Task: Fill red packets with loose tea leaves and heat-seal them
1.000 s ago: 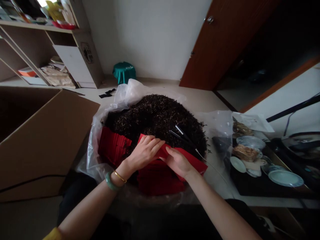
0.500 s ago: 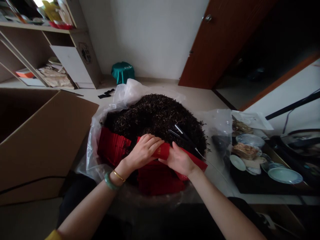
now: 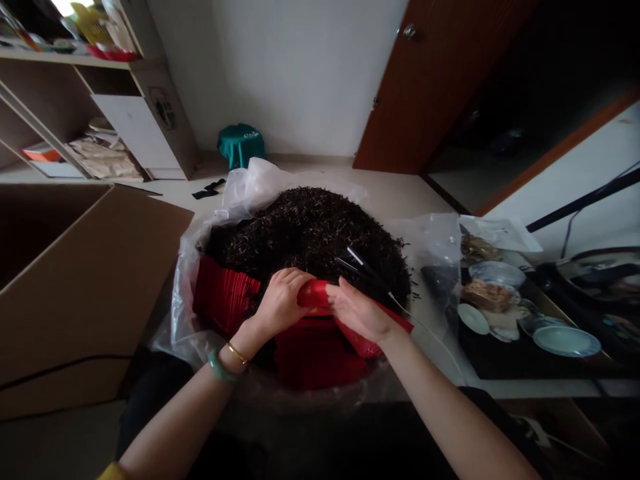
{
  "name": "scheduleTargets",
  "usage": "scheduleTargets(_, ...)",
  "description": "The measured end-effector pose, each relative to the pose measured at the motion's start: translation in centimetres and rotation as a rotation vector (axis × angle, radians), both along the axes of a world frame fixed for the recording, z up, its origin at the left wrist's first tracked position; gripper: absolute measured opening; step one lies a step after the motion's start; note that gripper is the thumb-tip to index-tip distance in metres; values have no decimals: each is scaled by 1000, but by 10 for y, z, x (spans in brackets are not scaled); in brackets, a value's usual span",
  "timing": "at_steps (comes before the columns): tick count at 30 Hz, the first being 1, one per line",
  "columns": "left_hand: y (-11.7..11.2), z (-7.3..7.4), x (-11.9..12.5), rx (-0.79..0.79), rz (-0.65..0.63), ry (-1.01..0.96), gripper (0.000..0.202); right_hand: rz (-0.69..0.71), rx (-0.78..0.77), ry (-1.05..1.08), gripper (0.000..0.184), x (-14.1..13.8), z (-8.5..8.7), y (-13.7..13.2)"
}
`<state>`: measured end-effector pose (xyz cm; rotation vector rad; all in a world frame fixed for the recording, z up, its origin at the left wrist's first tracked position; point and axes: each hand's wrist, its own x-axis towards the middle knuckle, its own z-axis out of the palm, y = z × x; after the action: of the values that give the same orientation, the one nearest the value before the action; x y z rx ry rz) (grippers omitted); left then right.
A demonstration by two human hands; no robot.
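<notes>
Both my hands meet over a red packet (image 3: 314, 294) at the near edge of a big heap of dark loose tea leaves (image 3: 305, 230). My left hand (image 3: 280, 300), with a green bangle and a gold one on its wrist, curls round the packet's left end. My right hand (image 3: 357, 310) pinches its right end. More red packets lie stacked below my hands (image 3: 315, 350) and in a row to the left (image 3: 223, 297). The leaves sit in a clear plastic bag (image 3: 250, 187). A black and white tool (image 3: 365, 267) lies on the leaves beside my right hand.
An open cardboard box (image 3: 85, 280) stands at the left. At the right a dark tray (image 3: 505, 360) holds small bowls and saucers (image 3: 565, 340). Behind are a shelf unit (image 3: 125, 107), a green stool (image 3: 241, 143) and a brown door (image 3: 430, 73).
My hands have drawn closer together and lifted the red packet's top edge, rolling or bunching it between the fingers. The view has shifted slightly.
</notes>
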<state>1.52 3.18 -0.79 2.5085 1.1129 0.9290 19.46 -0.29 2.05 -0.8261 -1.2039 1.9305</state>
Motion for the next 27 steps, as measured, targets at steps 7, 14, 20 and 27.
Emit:
scheduleTargets(7, 9, 12, -16, -158, 143, -148, 41, -345, 318, -618, 50, 36, -22, 14)
scheduleTargets(14, 13, 13, -21, -115, 159, -187, 41, -149, 634, -1377, 53, 26, -58, 20)
scheduleTargets(20, 17, 18, -29, -111, 184, -148, 46, -114, 310, -966, 23, 88, -28, 28)
scheduleTargets(27, 22, 21, -36, -142, 174, -92, 46, -278, 594, -1408, 32, 91, -42, 29)
